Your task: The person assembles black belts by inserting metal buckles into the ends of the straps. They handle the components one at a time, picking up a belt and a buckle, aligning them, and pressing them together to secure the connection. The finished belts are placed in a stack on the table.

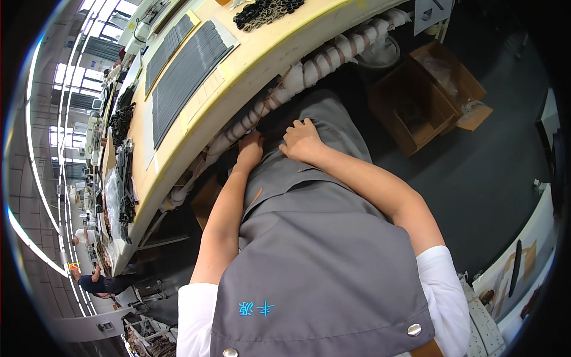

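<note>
Both hands are low over the lap, on or right by the grey apron [321, 250], which runs from the chest down over the thighs, below the tabletop [260, 37] edge. Right hand [301, 141]: palm down, fingers bent and loosely spread, resting on the cloth, nothing visible in it. Left hand [250, 146]: near the apron's left edge, just beside the white wrapped bar [324, 66] under the tabletop; fingertips hidden, so can't tell if it's pinching anything. For handling the cloth, I'd keep the right palm flat and light as an anchor and draw any slack sideways with the left, evenly, not in jerks. There's a fold across the waist; smooth from there outward. Watch left-side clearance: knuckles or fabric could catch on the bar's wrapping. Grey strips [190, 74] and the chain pile [267, 13] up top are well apart from both hands.
</note>
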`<move>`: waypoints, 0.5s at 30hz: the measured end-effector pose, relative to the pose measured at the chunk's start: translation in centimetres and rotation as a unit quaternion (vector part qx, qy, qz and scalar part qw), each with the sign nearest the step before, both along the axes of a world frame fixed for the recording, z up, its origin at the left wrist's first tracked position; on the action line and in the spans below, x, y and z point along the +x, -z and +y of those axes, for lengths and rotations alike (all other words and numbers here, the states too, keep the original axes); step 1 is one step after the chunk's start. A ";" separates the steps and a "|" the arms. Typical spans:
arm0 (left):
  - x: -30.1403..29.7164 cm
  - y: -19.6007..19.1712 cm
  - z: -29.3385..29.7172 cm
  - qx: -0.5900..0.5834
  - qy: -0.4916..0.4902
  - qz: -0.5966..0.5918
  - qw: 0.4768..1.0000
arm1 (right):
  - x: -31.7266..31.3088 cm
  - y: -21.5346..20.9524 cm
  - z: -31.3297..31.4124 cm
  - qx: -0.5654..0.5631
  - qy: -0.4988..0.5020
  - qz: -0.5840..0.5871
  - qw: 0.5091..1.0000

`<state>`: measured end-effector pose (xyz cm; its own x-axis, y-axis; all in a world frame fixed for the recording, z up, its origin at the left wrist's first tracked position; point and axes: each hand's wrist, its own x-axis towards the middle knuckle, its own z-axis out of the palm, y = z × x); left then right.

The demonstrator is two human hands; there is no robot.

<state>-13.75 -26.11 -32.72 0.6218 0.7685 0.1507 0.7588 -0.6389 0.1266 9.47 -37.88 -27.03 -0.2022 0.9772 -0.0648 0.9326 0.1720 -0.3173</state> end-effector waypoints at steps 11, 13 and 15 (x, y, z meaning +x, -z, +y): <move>1.3 -4.8 -0.2 0.024 -0.013 -0.085 0.996 | -1.6 0.2 2.8 -0.012 -0.077 -0.071 0.994; 0.4 -6.0 -0.3 0.065 -0.001 -0.059 0.996 | -1.3 -0.5 2.9 -0.004 -0.088 -0.074 0.993; 0.2 -7.1 -0.3 0.086 -0.010 -0.044 0.995 | 0.7 -2.3 2.8 -0.010 -0.084 -0.068 0.994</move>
<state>-13.60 -26.44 -25.65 0.5858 0.7384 0.3342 0.7623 -0.6420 0.0823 10.16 -35.06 -24.78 -0.3503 0.9286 -0.1222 0.9259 0.3237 -0.1947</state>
